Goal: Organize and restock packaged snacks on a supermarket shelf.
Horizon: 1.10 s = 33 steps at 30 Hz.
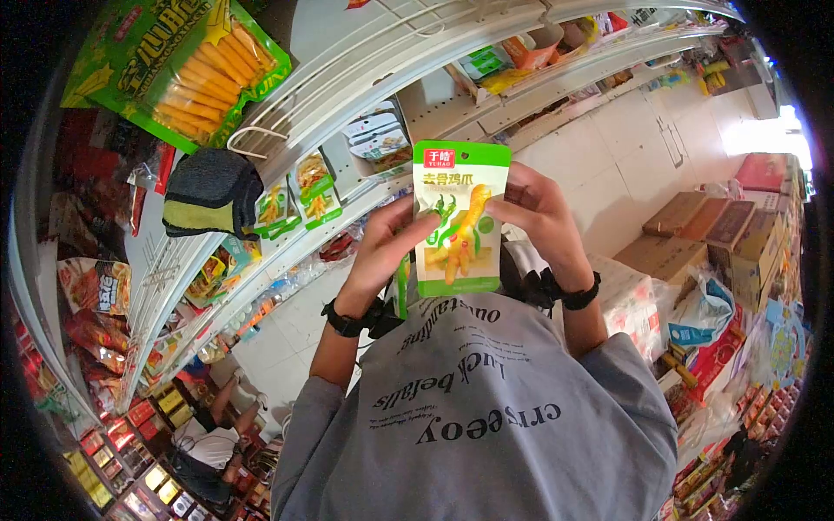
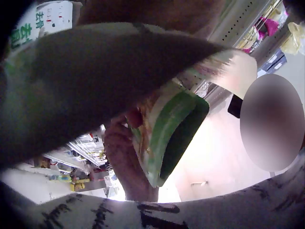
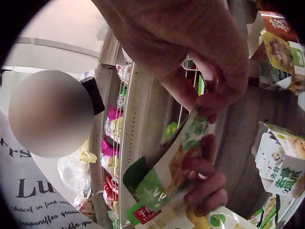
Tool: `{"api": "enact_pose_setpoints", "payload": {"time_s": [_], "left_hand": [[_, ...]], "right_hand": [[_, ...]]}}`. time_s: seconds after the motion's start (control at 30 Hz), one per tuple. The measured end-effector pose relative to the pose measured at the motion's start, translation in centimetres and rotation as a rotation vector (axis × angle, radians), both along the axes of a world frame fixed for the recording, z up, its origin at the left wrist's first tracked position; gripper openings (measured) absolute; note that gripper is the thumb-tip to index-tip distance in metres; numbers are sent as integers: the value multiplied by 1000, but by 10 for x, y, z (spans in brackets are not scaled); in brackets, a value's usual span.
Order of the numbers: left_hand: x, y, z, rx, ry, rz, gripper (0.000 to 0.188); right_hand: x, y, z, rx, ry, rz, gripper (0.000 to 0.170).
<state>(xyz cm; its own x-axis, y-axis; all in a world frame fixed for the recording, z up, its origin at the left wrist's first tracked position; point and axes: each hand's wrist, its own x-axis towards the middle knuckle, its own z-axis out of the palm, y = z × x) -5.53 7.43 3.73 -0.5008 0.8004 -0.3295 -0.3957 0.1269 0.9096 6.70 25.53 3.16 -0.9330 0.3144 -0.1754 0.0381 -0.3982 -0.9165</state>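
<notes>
A green-and-white packet (image 1: 460, 252) with a red logo is upright in front of the chest in the head view, between both hands. The left hand (image 1: 382, 247) pinches its left edge, thumb on the front; the right hand (image 1: 552, 226) grips its right edge, thumb also on the front. Green edging of another packet (image 1: 401, 286) shows below the left hand. In the right wrist view, the right hand (image 3: 190, 57) pinches the corner of a bent packet (image 3: 176, 164), with other fingers (image 3: 207, 186) below. A dark packet surface (image 2: 86, 86) hides much of the left wrist view.
Metal shelving (image 1: 347, 95) runs along the left and top, with a hanging bag of yellow sticks (image 1: 204, 74), a dark folded cloth (image 1: 208, 193) and small packets (image 1: 314, 187). Cardboard boxes (image 1: 669, 260) are stacked at right. Another person (image 1: 213, 443) is at lower left.
</notes>
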Motion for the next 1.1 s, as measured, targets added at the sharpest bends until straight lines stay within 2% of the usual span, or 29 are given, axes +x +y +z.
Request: {"api": "enact_pose_setpoints", "payload": {"time_s": [0.07,0.13,0.23,0.33,0.43,0.7,0.8,0.83,0.9,0.97,1.0,1.07,1.1], "left_hand": [[3,4,0,31,46,19,21],[2,5,-7,6,-28,-2,28],[3,7,-2,54,-66,27,27],[6,8,-4,55,-29,41,27],[7,8,-6,46,40,20,26],[8,11,-8,97,57,-7,25],[15,14,-9,69,41,24,27],[17,14,-10,24,45,70,22],[12,11,-9,-21,50,116,24],[-10,0,-7,-74,40,92,44],[-16,0,-20,8,-62,245,54],[-46,-17,-34,512,-724,86,54],[-49,-21,-37,512,-724,86,54]], "right_hand": [[0,0,0,24,-19,7,40],[-2,-2,2,46,0,17,40],[-3,-1,5,38,-118,34,38],[-6,-3,4,76,-127,111,32],[-8,-3,1,119,-66,90,28],[-8,0,12,55,-95,106,28],[-8,4,5,52,-107,93,29],[-7,6,4,49,-120,93,29],[-7,5,5,34,-133,78,29],[-7,7,4,20,-147,60,30],[-6,8,1,7,-155,44,30],[-5,10,-4,-7,-162,27,30],[-4,12,-5,-11,-183,45,30]]}}
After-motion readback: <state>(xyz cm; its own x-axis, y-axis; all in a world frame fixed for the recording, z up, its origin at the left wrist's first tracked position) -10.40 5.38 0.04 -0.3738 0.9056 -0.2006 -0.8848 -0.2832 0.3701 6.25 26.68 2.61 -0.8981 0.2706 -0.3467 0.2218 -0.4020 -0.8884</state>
